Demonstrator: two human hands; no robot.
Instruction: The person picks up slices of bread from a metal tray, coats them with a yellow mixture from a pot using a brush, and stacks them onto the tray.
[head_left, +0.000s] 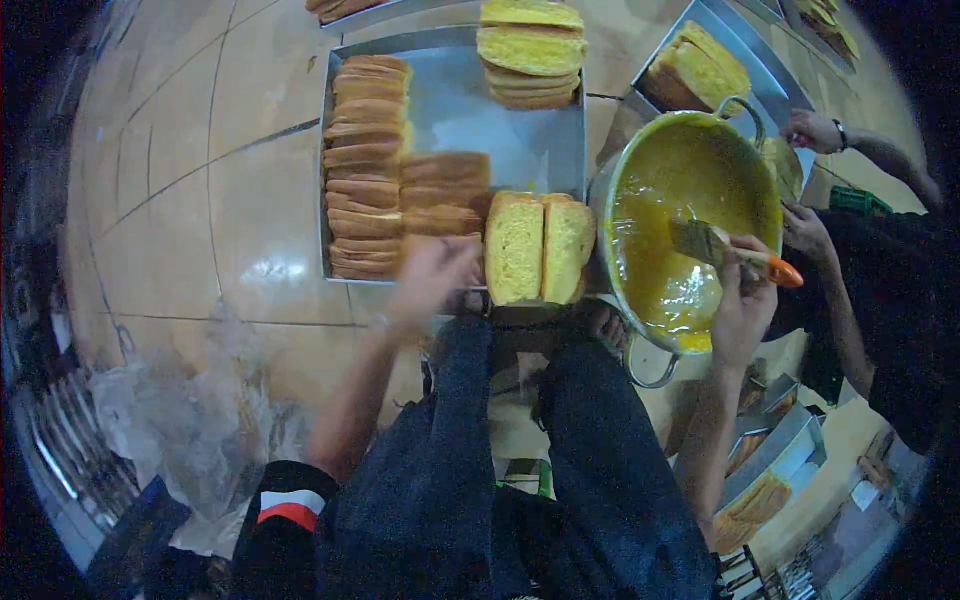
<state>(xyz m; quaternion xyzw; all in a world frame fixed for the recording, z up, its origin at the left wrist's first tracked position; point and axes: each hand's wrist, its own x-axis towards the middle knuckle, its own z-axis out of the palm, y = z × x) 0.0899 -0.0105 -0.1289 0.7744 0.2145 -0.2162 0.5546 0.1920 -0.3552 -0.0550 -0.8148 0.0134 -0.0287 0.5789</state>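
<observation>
My right hand grips a flat brush with an orange-tipped handle. Its bristles are over or in the yellow liquid inside a large two-handled metal pot. Blurred by motion, my left hand is at the front edge of a metal tray, beside the middle row of browned bread slices; its grip is unclear. Just right of that hand, two bread pieces show yellow cut faces, at the tray's front right corner. A longer row of bread lines the tray's left side.
More yellow bread is stacked at the tray's far right. At right, another person's hand is near a second tray holding bread. Clear plastic bags lie on the tiled floor at left. Further trays stand at lower right.
</observation>
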